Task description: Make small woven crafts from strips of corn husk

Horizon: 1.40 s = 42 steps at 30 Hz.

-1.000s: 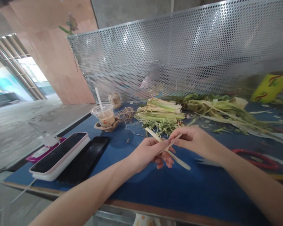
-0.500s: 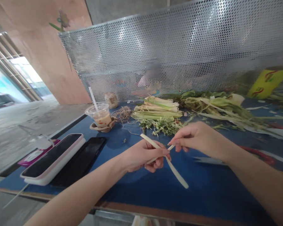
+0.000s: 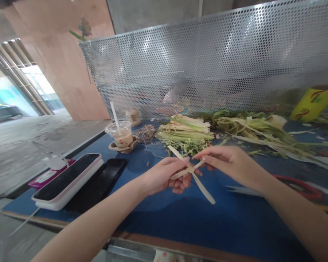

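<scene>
- Where my left hand (image 3: 166,176) curls around the pale leaf strips (image 3: 192,171), its fingers hide how the two strips cross; my right hand (image 3: 226,163) pinches the shorter strip's far end.
- Red-handled scissors (image 3: 295,182) lie half behind my right forearm.
- Bare blue tabletop (image 3: 196,218) stretches near me; two phones (image 3: 71,178) lie left, close to the edge.
- Trimmed stalks (image 3: 186,131), an iced drink cup (image 3: 121,134) and a perforated metal screen (image 3: 207,62) stand beyond.
</scene>
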Each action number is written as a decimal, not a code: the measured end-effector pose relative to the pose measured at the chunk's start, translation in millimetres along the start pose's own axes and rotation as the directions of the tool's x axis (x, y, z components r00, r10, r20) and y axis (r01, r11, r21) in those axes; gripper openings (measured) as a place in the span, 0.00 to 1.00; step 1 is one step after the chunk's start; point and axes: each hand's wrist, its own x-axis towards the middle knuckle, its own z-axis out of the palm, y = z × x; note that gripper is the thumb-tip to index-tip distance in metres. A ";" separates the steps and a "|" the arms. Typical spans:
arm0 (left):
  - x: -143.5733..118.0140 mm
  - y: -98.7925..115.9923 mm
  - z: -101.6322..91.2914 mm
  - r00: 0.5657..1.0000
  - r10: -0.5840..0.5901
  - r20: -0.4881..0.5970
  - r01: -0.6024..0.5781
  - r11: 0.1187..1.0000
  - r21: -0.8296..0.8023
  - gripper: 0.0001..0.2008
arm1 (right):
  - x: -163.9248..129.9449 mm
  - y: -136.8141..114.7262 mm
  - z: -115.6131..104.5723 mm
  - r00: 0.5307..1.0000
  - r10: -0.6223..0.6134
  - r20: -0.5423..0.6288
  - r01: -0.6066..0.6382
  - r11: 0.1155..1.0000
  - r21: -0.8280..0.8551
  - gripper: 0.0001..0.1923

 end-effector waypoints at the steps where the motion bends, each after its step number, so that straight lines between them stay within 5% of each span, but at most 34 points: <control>1: -0.2 -0.3 0.9 1.000 0.017 -0.018 -0.017 1.000 0.021 0.16 | -0.6 -1.2 1.1 0.998 -0.026 -0.058 0.022 0.998 -0.065 0.13; 5: 0.9 -2.2 1.5 0.998 0.065 -0.018 -0.064 0.997 0.050 0.13 | -2.6 -1.9 4.5 0.949 -0.188 -0.254 0.117 0.956 -0.270 0.11; 10: 3.1 -4.6 0.6 0.994 0.107 0.015 -0.108 0.976 0.190 0.12 | -2.4 0.8 9.1 0.919 -0.302 -0.254 0.201 0.913 -0.355 0.10; 14: 5.7 -7.9 5.2 0.991 0.090 0.096 -0.120 0.923 0.365 0.15 | 0.5 -3.1 15.9 0.954 -0.239 -0.183 0.187 0.947 -0.262 0.07; 19: 9.2 -12.6 9.3 0.989 0.104 0.101 -0.139 0.874 0.466 0.18 | 1.3 -11.9 20.3 0.996 0.010 -0.088 -0.004 0.998 0.063 0.05; 22: 8.8 -12.8 11.0 0.988 0.142 0.063 -0.155 0.869 0.470 0.16 | -0.3 -14.0 20.6 0.987 0.074 -0.145 -0.050 0.986 0.160 0.03; 27: 8.0 -13.3 16.1 0.988 0.147 0.036 -0.146 0.865 0.480 0.16 | -1.7 -14.6 22.5 0.951 0.076 -0.300 -0.053 0.995 0.087 0.03; 33: 12.5 -19.7 15.5 0.989 0.143 0.030 -0.144 0.916 0.374 0.20 | 4.2 -8.7 17.7 0.942 -0.035 -0.333 -0.007 0.992 -0.126 0.06; 37: 14.2 -18.1 10.3 0.978 0.189 -0.090 -0.174 0.973 0.149 0.20 | -0.1 -4.8 16.8 0.753 -0.503 -0.423 0.224 0.802 -0.554 0.07; 42: 13.1 -11.1 4.4 0.969 0.148 -0.199 -0.187 0.963 -0.192 0.15 | -12.5 -3.4 33.2 0.693 -0.721 0.000 0.427 0.410 -0.806 0.12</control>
